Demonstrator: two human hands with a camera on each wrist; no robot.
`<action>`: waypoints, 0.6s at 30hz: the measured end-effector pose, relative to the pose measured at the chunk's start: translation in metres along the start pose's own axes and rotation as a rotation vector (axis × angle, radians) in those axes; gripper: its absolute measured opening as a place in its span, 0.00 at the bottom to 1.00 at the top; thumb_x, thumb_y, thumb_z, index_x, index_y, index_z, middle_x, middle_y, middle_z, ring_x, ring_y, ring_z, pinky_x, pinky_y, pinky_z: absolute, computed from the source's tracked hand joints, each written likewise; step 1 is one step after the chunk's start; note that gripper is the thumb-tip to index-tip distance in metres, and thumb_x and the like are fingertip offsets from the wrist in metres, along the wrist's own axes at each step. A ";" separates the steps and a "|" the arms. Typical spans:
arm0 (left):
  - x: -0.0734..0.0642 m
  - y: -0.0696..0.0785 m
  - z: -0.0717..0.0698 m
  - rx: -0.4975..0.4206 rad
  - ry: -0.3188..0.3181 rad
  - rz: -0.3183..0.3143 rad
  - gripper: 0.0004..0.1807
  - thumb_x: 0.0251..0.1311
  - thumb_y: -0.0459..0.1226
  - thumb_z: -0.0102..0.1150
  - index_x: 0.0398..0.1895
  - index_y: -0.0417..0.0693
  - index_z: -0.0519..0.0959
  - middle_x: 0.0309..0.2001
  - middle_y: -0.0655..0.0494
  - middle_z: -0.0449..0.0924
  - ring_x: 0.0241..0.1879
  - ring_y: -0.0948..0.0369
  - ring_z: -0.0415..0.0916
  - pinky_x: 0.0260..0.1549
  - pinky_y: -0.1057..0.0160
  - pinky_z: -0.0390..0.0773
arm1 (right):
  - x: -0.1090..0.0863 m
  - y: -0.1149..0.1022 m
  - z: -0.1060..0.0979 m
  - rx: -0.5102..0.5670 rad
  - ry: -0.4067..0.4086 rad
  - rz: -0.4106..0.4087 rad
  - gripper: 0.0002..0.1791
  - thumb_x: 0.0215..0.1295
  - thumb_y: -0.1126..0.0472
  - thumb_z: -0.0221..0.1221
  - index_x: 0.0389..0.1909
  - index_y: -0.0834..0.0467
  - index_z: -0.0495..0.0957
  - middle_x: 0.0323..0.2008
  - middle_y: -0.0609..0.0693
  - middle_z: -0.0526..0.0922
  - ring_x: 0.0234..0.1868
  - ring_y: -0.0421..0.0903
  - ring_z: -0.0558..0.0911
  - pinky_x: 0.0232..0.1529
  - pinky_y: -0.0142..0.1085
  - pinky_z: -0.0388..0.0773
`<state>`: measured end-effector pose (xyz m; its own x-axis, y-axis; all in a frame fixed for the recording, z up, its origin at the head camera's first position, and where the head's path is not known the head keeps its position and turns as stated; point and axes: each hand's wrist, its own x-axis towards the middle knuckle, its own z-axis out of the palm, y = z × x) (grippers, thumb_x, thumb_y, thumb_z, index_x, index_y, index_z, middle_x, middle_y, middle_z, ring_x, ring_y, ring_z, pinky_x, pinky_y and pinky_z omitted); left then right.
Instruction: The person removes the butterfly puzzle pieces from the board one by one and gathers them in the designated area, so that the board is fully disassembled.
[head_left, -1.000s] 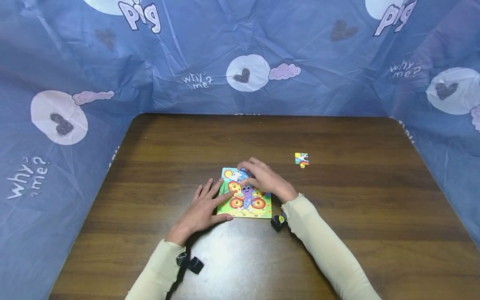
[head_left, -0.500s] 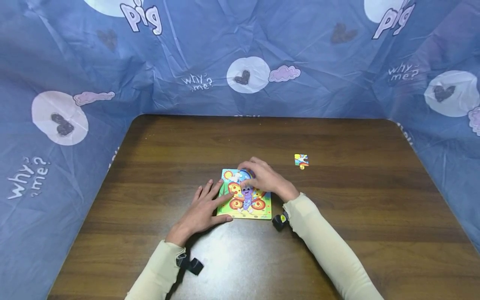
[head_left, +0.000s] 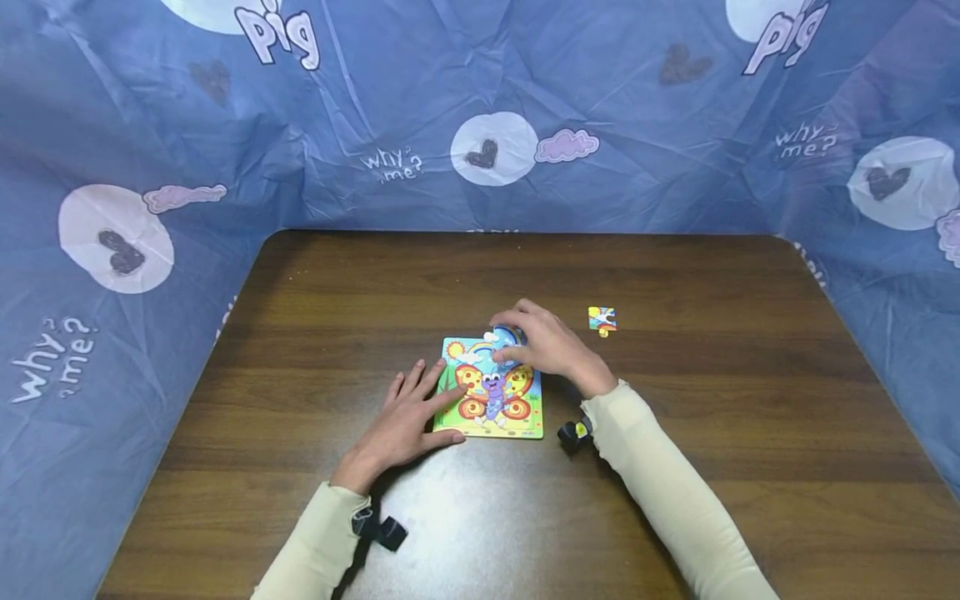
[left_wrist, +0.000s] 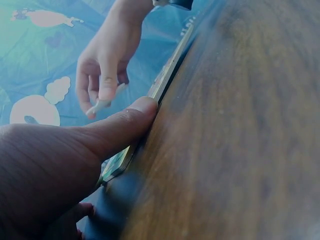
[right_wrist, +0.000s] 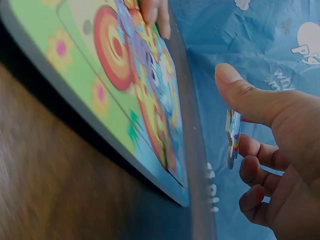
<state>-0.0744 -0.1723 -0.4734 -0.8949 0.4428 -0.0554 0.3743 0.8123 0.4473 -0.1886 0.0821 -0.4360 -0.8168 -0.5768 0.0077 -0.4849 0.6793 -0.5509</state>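
On the table lies a colourful butterfly puzzle board (head_left: 491, 423), its thin edge showing in the left wrist view. My left hand (head_left: 401, 423) rests along the board's left side with fingers spread, the thumb at the near edge. Over the board's upper right corner, my right hand (head_left: 551, 342) pinches a blue puzzle piece (head_left: 512, 335) with a rainbow and a bit of white cloud. In the right wrist view this piece (right_wrist: 233, 137) is seen nearly edge-on between thumb and fingers, raised off the board. The right hand's fingers partly cover it in the head view.
A loose puzzle piece (head_left: 602, 318) with yellow, blue and red print lies to the right, beyond the board. The brown wooden table (head_left: 750, 375) ends at a blue printed cloth (head_left: 405, 100) that stands behind and at both sides.
My right hand has lifted the blue puzzle piece off the board and moved slightly up and to the right with it. The left hand has stayed in place.
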 end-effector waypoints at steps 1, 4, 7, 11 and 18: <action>0.000 0.000 0.000 0.002 0.003 0.002 0.37 0.61 0.58 0.63 0.72 0.60 0.69 0.81 0.43 0.48 0.80 0.36 0.42 0.73 0.29 0.46 | -0.001 0.001 -0.002 -0.006 0.006 0.003 0.30 0.60 0.46 0.69 0.62 0.52 0.78 0.50 0.51 0.78 0.44 0.48 0.79 0.46 0.45 0.79; 0.000 0.000 0.000 0.004 0.006 0.003 0.37 0.60 0.58 0.63 0.72 0.60 0.70 0.81 0.43 0.48 0.80 0.36 0.42 0.73 0.29 0.46 | -0.004 0.006 -0.009 -0.026 0.026 0.009 0.30 0.59 0.46 0.70 0.61 0.52 0.79 0.49 0.51 0.78 0.42 0.48 0.78 0.44 0.44 0.78; 0.000 0.000 0.000 0.001 0.007 0.002 0.37 0.60 0.58 0.63 0.72 0.60 0.70 0.81 0.43 0.48 0.80 0.36 0.42 0.73 0.29 0.46 | -0.007 0.010 -0.015 -0.041 0.042 0.015 0.30 0.58 0.46 0.71 0.61 0.53 0.79 0.47 0.51 0.78 0.40 0.47 0.76 0.42 0.43 0.76; 0.000 0.000 0.000 0.000 0.011 0.004 0.37 0.59 0.58 0.64 0.72 0.60 0.70 0.81 0.43 0.49 0.79 0.36 0.43 0.74 0.29 0.46 | -0.013 0.018 -0.022 -0.057 0.063 0.019 0.31 0.58 0.47 0.71 0.60 0.53 0.79 0.46 0.52 0.78 0.39 0.47 0.74 0.41 0.42 0.75; -0.001 0.000 0.000 0.011 0.018 0.011 0.38 0.59 0.58 0.64 0.72 0.59 0.69 0.81 0.43 0.49 0.79 0.36 0.43 0.73 0.29 0.47 | -0.027 0.034 -0.037 -0.096 0.092 0.086 0.32 0.56 0.47 0.72 0.61 0.52 0.79 0.46 0.52 0.78 0.40 0.48 0.77 0.40 0.42 0.77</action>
<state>-0.0738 -0.1724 -0.4737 -0.8950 0.4446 -0.0347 0.3862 0.8116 0.4384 -0.1946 0.1380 -0.4242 -0.8795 -0.4739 0.0429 -0.4362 0.7669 -0.4707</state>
